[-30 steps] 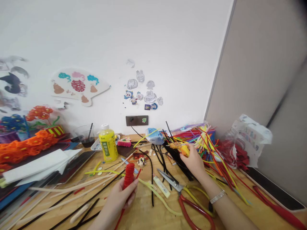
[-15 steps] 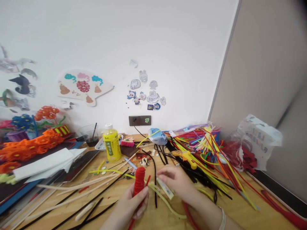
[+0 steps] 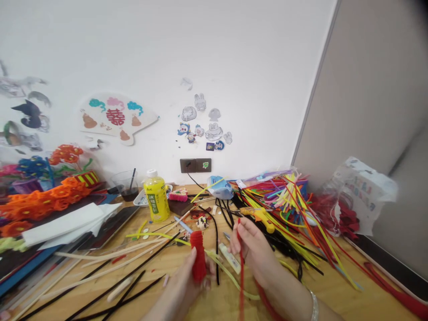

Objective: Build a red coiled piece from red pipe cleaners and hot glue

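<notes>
A fuzzy red coil [image 3: 198, 256], wound into a thick tube of pipe cleaner, stands nearly upright in my left hand [image 3: 187, 278]. The thumb presses its near side, and the other fingers are partly behind it. My right hand [image 3: 252, 245] pinches a red pipe cleaner [image 3: 241, 281] near its top end, and the strand hangs down toward the front edge of the view. Beneath and left of the right hand lies a pale glue tube or eraser-like block [image 3: 230, 257]. A pale yellow-green pipe cleaner [image 3: 230, 278] curves over the table between both hands.
Behind the hands are a yellow drink bottle [image 3: 156, 196], a yellow glue gun [image 3: 262, 217] and a small spotted figure [image 3: 202, 222]. A heap of coloured pipe cleaners [image 3: 267, 191] fills the right back. Orange fuzzy flowers [image 3: 50, 200] and white paper [image 3: 67, 223] lie left.
My right hand has come up holding a red pipe cleaner, which earlier stood beside the coil at my left hand. The red coil has turned slightly and shifted a little right.
</notes>
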`<state>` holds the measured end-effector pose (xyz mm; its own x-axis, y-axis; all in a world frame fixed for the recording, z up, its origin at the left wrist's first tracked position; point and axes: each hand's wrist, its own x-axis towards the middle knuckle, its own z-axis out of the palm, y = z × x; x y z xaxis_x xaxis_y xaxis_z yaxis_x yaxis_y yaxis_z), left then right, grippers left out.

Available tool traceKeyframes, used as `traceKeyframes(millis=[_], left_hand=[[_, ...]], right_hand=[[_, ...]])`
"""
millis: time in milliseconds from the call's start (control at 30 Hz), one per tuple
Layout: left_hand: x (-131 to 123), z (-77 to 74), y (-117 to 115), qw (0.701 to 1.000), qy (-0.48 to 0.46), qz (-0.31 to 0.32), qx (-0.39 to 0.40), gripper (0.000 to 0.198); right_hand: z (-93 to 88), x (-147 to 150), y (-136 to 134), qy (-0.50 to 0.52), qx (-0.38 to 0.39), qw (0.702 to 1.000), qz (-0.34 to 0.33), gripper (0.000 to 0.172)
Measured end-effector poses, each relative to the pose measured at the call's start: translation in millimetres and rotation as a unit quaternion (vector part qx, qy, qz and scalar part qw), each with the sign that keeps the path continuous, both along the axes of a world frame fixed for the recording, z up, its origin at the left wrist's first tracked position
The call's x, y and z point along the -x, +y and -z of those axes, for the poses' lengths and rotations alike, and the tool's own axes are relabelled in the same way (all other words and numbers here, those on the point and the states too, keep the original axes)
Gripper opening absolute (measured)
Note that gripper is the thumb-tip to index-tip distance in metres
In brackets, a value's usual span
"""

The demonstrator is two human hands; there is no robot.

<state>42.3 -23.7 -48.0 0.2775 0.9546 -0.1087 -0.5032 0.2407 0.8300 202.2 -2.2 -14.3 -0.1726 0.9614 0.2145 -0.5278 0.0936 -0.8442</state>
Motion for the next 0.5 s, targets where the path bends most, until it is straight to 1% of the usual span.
traceKeyframes(millis=[67,100,133,167,233,267,300,333,367,500], left_hand=[[1,-1.9,1,0.999,-0.033,0.013,0.019,0.038],[2,-2.6,1,0.999,-0.043,0.021,0.020,0.034],[2,-3.1,1,0.998,-0.051,0.026,0.014,0.030],[2,-3.5,0,0.998,-0.056,0.028,0.006,0.026],[1,-4.8,-2,0.999,-0.046,0.022,-0.014,0.023],[0,-5.8,-4,0.999,-0.030,0.013,-0.026,0.023],[0,-7.0,-5,0.999,-0.011,0.002,-0.036,0.024],[-1,-8.3,-6,0.999,0.011,-0.007,-0.047,0.025],[-2,-9.4,-7,0.998,0.035,-0.014,-0.058,0.028],[-1,-9.1,-11,0.990,0.112,-0.009,-0.081,0.043]], right_hand=[[-4.9,-8,0,-0.057,-0.036,0.998,0.017,0.022],[-6.3,-10,-1,-0.113,-0.061,0.991,0.030,0.020],[-7.1,-12,-2,-0.181,-0.094,0.978,0.043,0.018],[-7.2,-12,-5,-0.253,-0.131,0.957,0.056,0.016],[-6.3,-8,-10,-0.380,-0.205,0.899,0.069,0.012],[-5.4,-6,-13,-0.423,-0.235,0.872,0.065,0.011],[-4.5,-3,-16,-0.452,-0.255,0.853,0.056,0.011],[-3.5,0,-18,-0.467,-0.262,0.843,0.046,0.012],[-2.6,3,-20,-0.471,-0.262,0.841,0.038,0.012],[1.5,9,-22,-0.456,-0.218,0.862,0.039,0.005]])
